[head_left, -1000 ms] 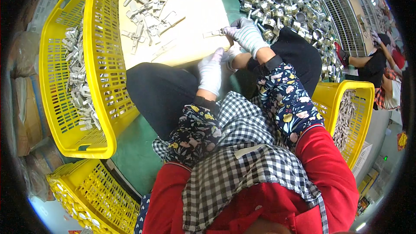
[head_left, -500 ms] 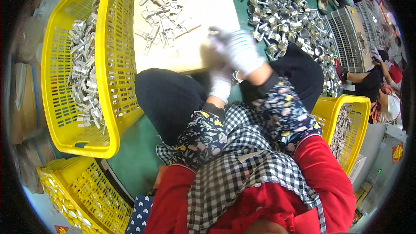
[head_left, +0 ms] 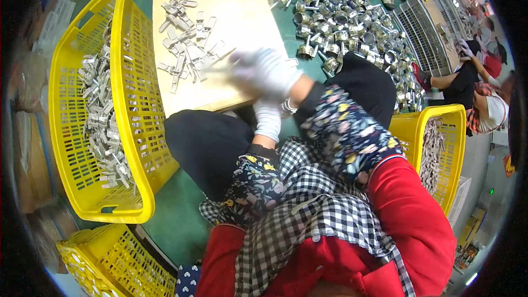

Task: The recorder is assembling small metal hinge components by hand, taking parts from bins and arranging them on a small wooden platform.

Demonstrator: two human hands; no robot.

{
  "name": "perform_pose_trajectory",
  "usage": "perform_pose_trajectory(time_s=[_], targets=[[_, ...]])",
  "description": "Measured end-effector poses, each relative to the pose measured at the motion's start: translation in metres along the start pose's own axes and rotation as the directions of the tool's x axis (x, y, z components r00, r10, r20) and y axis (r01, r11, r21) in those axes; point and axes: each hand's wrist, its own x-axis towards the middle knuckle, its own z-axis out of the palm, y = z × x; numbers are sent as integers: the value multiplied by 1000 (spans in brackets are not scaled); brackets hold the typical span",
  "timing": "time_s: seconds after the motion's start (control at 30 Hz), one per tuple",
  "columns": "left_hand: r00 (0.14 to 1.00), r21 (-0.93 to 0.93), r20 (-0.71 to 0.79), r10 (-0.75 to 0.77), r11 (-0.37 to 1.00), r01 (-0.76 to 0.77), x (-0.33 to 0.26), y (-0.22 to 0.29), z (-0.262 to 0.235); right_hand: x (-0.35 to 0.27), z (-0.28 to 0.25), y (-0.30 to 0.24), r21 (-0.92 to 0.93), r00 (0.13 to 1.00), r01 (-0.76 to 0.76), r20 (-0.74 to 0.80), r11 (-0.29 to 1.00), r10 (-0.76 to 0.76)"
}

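Note:
Over the near edge of a pale wooden board [head_left: 220, 0], my right hand [head_left: 272, 71] in a white striped glove is smeared by motion. A blurred pale streak shows at its fingertips; I cannot make out what it is. Just below, my left hand [head_left: 268, 118], also gloved, reaches under the right one, and its fingers are hidden. A shiny rounded metal part [head_left: 287, 108] shows beside the left hand; whether it is held cannot be told. Several flat grey metal clip-like pieces [head_left: 190, 47] lie loosely piled on the board, left of my right hand.
On the left stands a yellow basket [head_left: 127, 88] of grey metal pieces, with stacked yellow baskets [head_left: 129, 258] below it. Round metal cups with stems [head_left: 341, 16] cover the green surface beyond my right knee. Another yellow basket [head_left: 459, 148] holds small parts. People work at far right.
My right hand has moved left, closer to the pile on the board. The whole view has shifted slightly. My left hand stays low by the board's near edge.

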Motion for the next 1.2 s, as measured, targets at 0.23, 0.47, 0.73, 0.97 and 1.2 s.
perform_pose_trajectory(time_s=[0.23, 0.47, 0.73, 0.97, 1.2], targets=[[911, -378, 114, -396, 831, 408, -17, 103, -18, -21, -40, 109, 549, 870, -437, 57, 712, 489], [894, -423, 151, -423, 789, 445, -20, 113, -18, -19, -29, 123, 549, 874, -457, 130, 700, 468], [901, -384, 129, -415, 817, 431, -19, 113, -16, -17, -32, 116, 523, 863, -489, 173, 698, 475], [901, -415, 119, -417, 804, 426, -19, 117, -15, -16, -29, 118, 531, 869, -473, 148, 703, 472], [899, -433, 137, -417, 791, 432, -20, 109, -15, -12, -26, 115, 495, 864, -474, 104, 728, 492]])
